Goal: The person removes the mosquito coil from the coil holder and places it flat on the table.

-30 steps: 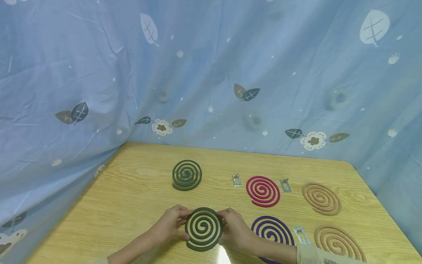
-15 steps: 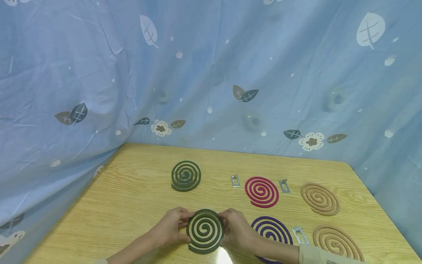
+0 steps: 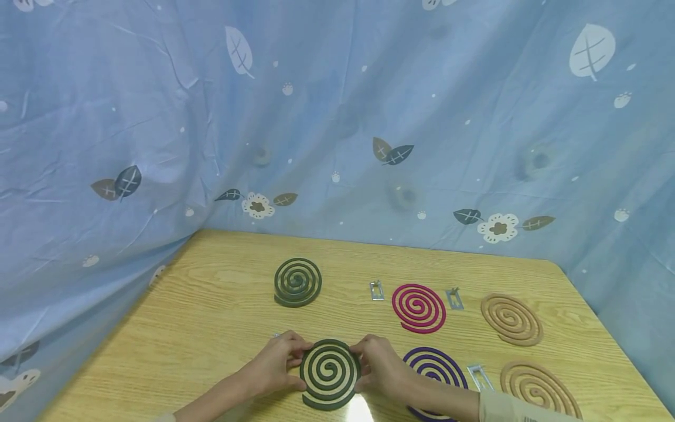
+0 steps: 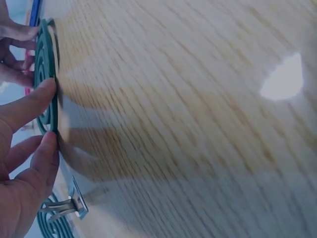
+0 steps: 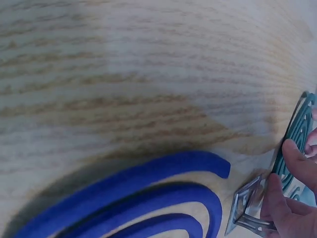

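Observation:
A dark green mosquito coil (image 3: pixel 330 370) is held between both hands near the front of the table. My left hand (image 3: pixel 279 364) grips its left edge, thumb nearer me and fingers on the far side. On the opposite edge my right hand (image 3: pixel 381 366) holds it in the same way. The left wrist view has the coil (image 4: pixel 45 69) edge-on, close over the wood, with the left thumb and a fingertip on its rim. Beside the right hand, partly covered by that forearm, lies a purple-blue coil (image 5: pixel 193 159). A metal coil stand (image 4: pixel 74 203) sits just past the left hand.
Another green coil (image 3: pixel 297 282) lies farther back, left of a magenta coil (image 3: pixel 419 308). Two tan coils (image 3: pixel 511 319) are at the right. Metal stands (image 3: pixel 377 291) with raised prongs lie among them on the wooden table (image 3: pixel 200 293). Blue leaf-print cloth (image 3: pixel 316 117) hangs behind.
The held green coil and both hands have shifted slightly toward me and to the right. Both hands keep their hold; the other coils stay in place, and the head view shifts a little.

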Action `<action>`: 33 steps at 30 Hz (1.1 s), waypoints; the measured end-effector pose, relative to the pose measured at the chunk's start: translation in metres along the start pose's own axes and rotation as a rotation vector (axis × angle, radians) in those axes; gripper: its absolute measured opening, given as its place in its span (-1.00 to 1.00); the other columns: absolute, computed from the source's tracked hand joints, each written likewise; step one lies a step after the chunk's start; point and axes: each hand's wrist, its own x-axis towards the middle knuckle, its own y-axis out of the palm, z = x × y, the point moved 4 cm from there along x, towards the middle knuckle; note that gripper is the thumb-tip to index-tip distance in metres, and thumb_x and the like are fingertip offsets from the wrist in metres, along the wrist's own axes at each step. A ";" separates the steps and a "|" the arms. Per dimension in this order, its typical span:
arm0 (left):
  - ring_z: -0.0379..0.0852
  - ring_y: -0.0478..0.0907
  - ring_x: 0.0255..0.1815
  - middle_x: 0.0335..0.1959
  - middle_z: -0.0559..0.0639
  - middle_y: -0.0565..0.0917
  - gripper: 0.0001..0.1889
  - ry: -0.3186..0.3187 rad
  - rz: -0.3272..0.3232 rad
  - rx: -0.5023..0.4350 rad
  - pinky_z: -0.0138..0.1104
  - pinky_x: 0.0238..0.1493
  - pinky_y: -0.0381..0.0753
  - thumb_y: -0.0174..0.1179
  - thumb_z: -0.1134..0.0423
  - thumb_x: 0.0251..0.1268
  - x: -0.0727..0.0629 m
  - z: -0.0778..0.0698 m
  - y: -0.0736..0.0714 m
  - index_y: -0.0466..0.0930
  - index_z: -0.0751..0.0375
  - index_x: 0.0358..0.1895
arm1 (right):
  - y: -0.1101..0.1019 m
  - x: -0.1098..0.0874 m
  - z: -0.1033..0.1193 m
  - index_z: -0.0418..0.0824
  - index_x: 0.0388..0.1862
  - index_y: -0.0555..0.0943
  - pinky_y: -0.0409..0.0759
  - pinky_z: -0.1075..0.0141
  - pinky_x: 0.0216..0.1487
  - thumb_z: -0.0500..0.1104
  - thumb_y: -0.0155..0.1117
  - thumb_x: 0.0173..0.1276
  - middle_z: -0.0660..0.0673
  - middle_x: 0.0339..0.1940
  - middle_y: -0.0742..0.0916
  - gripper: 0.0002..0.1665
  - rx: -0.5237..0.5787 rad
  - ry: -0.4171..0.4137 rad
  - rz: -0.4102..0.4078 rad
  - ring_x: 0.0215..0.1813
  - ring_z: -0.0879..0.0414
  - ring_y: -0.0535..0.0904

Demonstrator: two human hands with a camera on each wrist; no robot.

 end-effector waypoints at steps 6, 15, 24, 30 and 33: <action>-0.20 0.39 -0.16 -0.15 -0.10 0.50 -0.31 -0.018 -0.001 0.046 -0.35 -0.02 0.56 0.57 0.27 -0.27 0.000 -0.002 -0.001 0.55 0.40 0.08 | -0.001 0.004 0.003 -0.52 -0.10 0.62 0.57 0.63 -0.41 -0.41 0.61 -0.30 -0.11 -0.34 0.62 -0.35 -0.093 0.005 0.046 -0.42 0.24 0.56; 0.07 0.48 -0.03 -0.04 0.09 0.53 -0.36 -0.055 0.024 0.045 -0.14 0.06 0.59 0.47 0.34 -0.11 -0.004 -0.012 -0.002 0.47 0.50 0.12 | -0.015 0.005 0.012 -0.48 -0.13 0.63 0.55 0.55 -0.43 -0.36 0.60 -0.16 -0.20 -0.31 0.69 -0.45 -0.176 -0.033 0.079 -0.39 0.21 0.46; 0.24 0.48 0.09 0.10 0.29 0.55 -0.56 0.046 -0.095 -0.277 -0.29 0.05 0.63 0.29 0.34 0.20 -0.004 -0.001 -0.042 0.50 0.42 0.14 | -0.055 0.027 0.018 -0.42 0.00 0.61 0.70 0.35 -0.17 -0.36 0.46 0.08 -0.33 -0.01 0.68 -0.54 0.086 -0.054 0.028 -0.11 -0.19 0.64; 0.22 0.47 0.17 0.16 0.28 0.55 -0.58 0.027 -0.216 -0.315 -0.38 0.06 0.60 0.25 0.40 0.23 0.009 0.026 -0.081 0.51 0.41 0.16 | -0.066 0.061 0.008 -0.33 0.15 0.57 0.65 0.27 0.02 -0.32 0.34 0.25 -0.28 0.18 0.59 -0.54 0.346 -0.059 -0.046 0.15 -0.20 0.53; 0.19 0.50 0.16 0.14 0.28 0.56 -0.59 0.007 -0.265 -0.293 -0.39 0.03 0.61 0.25 0.42 0.23 0.016 0.043 -0.096 0.51 0.42 0.16 | -0.067 0.080 0.002 -0.35 0.21 0.52 0.63 0.22 0.08 -0.35 0.31 0.26 -0.29 0.24 0.55 -0.50 0.462 -0.065 -0.045 0.21 -0.22 0.48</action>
